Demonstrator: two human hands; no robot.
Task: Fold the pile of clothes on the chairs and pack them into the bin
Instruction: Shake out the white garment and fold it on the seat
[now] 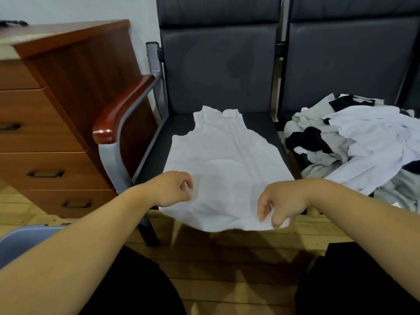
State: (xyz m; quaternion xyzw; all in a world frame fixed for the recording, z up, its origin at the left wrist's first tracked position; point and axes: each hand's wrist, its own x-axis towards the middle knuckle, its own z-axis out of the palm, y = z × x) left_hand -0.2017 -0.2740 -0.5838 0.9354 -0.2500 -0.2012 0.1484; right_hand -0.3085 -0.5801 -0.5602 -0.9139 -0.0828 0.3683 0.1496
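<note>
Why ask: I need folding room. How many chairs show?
2: left chair under the white sleeveless top, right chair under the clothes pile; more may lie offscreen.

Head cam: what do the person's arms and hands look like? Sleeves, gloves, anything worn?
Left hand and right hand are bare, with no gloves, rings, watch or bands in view. Left arm and right arm are uncovered to the frame edge, with no sleeves showing. Black clothing shows below the arms.
</note>
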